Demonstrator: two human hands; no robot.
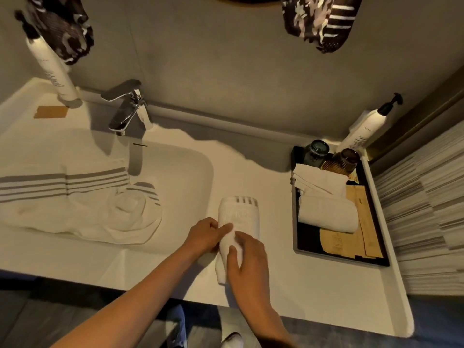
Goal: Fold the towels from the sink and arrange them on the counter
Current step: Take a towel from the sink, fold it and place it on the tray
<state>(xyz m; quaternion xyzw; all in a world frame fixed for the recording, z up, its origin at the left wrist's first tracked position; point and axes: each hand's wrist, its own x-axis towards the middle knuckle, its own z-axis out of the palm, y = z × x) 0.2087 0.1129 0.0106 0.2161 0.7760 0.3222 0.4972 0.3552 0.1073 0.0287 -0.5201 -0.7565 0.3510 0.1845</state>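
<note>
A small white towel [238, 214] with grey stripes at its far end lies folded into a narrow strip on the white counter [276, 280], just right of the sink [198, 167]. My left hand [204, 234] pinches its left edge near the middle. My right hand [247, 262] grips and covers the near part of the strip. Several white towels with grey stripes [82, 197] lie crumpled in the sink basin, one twisted into a knot near the middle.
A chrome faucet [130, 109] stands behind the sink. A dark tray [298, 244] at the right holds folded white cloths [326, 207], two glasses and paper packets. Pump bottles stand at the back left [55, 69] and back right [364, 126]. The counter's front edge is close.
</note>
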